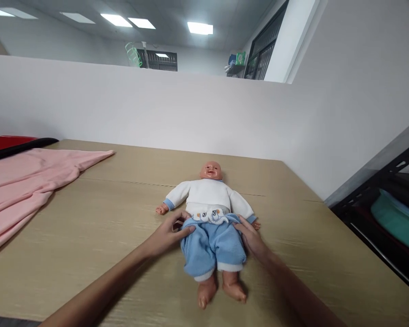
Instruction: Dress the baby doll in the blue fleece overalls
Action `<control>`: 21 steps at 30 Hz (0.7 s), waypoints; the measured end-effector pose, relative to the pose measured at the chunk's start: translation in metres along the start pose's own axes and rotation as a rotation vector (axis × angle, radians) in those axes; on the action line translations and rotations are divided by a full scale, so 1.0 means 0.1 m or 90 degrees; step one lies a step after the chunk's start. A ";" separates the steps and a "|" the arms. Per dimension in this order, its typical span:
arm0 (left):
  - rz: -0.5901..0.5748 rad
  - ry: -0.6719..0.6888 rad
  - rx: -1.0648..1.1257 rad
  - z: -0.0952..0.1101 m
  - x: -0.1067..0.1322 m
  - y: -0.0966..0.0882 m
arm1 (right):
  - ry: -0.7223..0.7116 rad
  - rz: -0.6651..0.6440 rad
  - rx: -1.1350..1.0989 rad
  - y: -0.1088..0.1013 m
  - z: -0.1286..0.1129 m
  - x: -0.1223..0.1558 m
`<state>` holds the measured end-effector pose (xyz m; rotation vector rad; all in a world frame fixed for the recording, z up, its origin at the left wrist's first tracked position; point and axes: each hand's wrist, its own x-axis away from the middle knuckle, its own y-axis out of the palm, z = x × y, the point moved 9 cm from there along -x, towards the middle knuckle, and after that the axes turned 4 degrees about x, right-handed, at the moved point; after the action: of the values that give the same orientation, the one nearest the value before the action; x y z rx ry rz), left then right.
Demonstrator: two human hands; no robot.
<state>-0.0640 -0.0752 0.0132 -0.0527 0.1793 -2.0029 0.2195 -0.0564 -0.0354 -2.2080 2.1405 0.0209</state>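
A baby doll (211, 171) lies on its back on the wooden table, head away from me and bare feet toward me. It wears a white top (207, 193) with blue cuffs and blue pants (211, 243) with white hems. My left hand (175, 229) pinches the waistband of the pants at the left side. On the right side, my right hand (250, 234) grips the same waistband, its thumb on top and its other fingers largely hidden. A printed animal face on white cloth shows between my hands at the doll's waist.
Pink cloth (37, 181) spreads over the table's left part, near a red and black object (17, 144). A white low wall (139, 109) stands behind the wooden table (122, 254). At right, a black metal shelf (378, 181) holds teal fabric (397, 222).
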 end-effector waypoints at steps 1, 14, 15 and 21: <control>-0.004 -0.007 0.019 -0.06 0.02 0.01 | 0.029 -0.019 -0.026 0.03 0.10 -0.01; -0.016 -0.027 0.040 -0.18 0.04 -0.19 | -0.022 -0.219 0.109 0.12 -0.35 0.15; -0.001 -0.007 0.001 -0.10 0.02 -0.22 | -0.037 -0.218 0.125 0.12 -0.42 0.15; -0.006 0.130 -0.060 0.53 -0.29 -0.11 | -0.114 -0.190 0.121 0.36 -0.86 -0.05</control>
<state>-0.0559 -0.0497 0.0681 0.0921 0.4056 -2.0072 0.1804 -0.0576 0.0493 -2.2893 1.6360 -0.0004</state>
